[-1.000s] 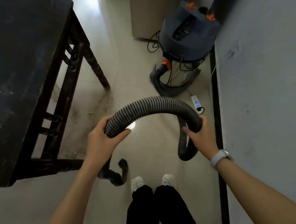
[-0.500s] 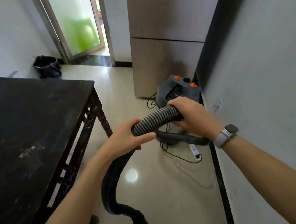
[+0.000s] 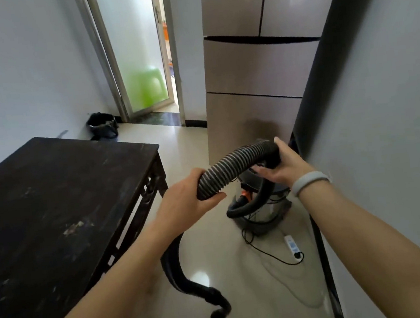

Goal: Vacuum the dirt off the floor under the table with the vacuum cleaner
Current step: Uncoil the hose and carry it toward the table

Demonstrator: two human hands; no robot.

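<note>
The hose [image 3: 233, 168] is ribbed, matt black plastic. The table [image 3: 54, 214] is dark wood, its top scuffed and worn, while the pale floor [image 3: 244, 297] tiles and the fridge [image 3: 255, 81] front look smooth and glossy.

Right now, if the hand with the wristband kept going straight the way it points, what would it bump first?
Probably the fridge. The right hand, gripping the hose, points ahead and slightly left, and the fridge front stands just beyond it. Depth is hard to judge from this one view.

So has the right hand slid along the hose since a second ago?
Yes. The right hand gripped the hose far from the left hand, across a wide arch; now it holds the hose closer to it, in front of the vacuum cleaner.
</note>
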